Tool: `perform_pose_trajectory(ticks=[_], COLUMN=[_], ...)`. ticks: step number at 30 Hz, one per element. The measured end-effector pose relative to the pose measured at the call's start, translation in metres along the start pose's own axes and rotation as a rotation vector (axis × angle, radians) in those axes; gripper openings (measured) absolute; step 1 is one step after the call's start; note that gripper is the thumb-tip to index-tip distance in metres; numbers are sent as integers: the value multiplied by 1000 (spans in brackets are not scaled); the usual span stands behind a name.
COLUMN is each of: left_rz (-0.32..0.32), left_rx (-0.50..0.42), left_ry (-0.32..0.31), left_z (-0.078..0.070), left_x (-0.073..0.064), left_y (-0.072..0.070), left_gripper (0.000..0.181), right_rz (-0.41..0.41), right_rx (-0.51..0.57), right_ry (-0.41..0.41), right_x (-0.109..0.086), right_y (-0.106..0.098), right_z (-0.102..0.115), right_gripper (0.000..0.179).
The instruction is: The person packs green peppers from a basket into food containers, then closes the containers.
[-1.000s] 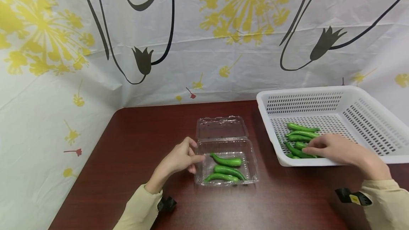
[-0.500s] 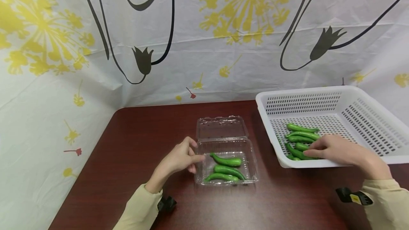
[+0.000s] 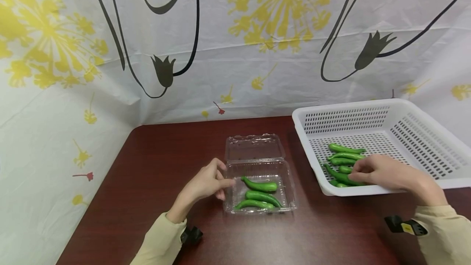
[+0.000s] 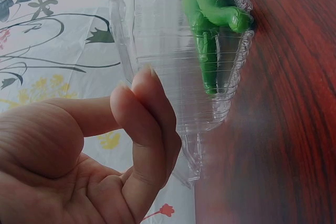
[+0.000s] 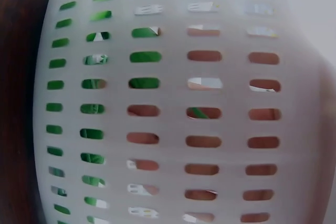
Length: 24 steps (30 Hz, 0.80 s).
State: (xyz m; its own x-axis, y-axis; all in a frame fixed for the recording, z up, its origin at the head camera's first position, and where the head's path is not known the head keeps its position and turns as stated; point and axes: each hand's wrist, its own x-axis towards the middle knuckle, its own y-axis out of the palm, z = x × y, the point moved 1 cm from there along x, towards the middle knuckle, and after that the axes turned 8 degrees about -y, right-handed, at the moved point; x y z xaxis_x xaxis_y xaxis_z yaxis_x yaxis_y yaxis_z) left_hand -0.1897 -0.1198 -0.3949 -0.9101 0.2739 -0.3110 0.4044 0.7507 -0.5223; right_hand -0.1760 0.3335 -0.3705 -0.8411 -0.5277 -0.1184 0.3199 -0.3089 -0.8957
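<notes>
A clear plastic clamshell box [image 3: 290,171] stands on the table, its lid [image 3: 254,148] swung back. Three green chili peppers [image 3: 260,196] lie in it. My left hand [image 3: 207,180] pinches the box's left rim, thumb over the edge and fingers outside; the left wrist view shows those fingers [image 4: 152,129] against the wall. Inside the white basket [image 3: 307,150], my right hand [image 3: 390,173] reaches over the near wall and grips a dark green chili pepper [image 3: 335,173] by its right end. Its fingertips are partly hidden; in the right wrist view fingers [image 5: 203,141] show through the slots.
Several more green chili peppers [image 3: 346,149] lie along the basket's left side. The basket's slotted near wall [image 5: 170,98] fills the right wrist view. A patterned cloth [image 3: 220,64] hangs behind the dark red table [image 3: 165,154].
The basket has slid slightly left, towards the box. The pepper at my right fingertips has shifted a little left. My left hand has stayed on the box's rim.
</notes>
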Motion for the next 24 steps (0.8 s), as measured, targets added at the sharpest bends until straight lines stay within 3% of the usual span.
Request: perform_pose_trajectory(ticks=[14,24], left_rz=[12,16], left_rx=[-6,-15], left_ry=[1,0], left_z=[-1,-1], left_x=[-2,-3], left_y=[-1,-1], left_gripper=[45,43], right_rz=[-121,-257], right_rx=[-1,-57], right_ry=[71,43], right_x=[4,4], right_y=[2,0], right_z=[2,2], right_gripper=[25,23])
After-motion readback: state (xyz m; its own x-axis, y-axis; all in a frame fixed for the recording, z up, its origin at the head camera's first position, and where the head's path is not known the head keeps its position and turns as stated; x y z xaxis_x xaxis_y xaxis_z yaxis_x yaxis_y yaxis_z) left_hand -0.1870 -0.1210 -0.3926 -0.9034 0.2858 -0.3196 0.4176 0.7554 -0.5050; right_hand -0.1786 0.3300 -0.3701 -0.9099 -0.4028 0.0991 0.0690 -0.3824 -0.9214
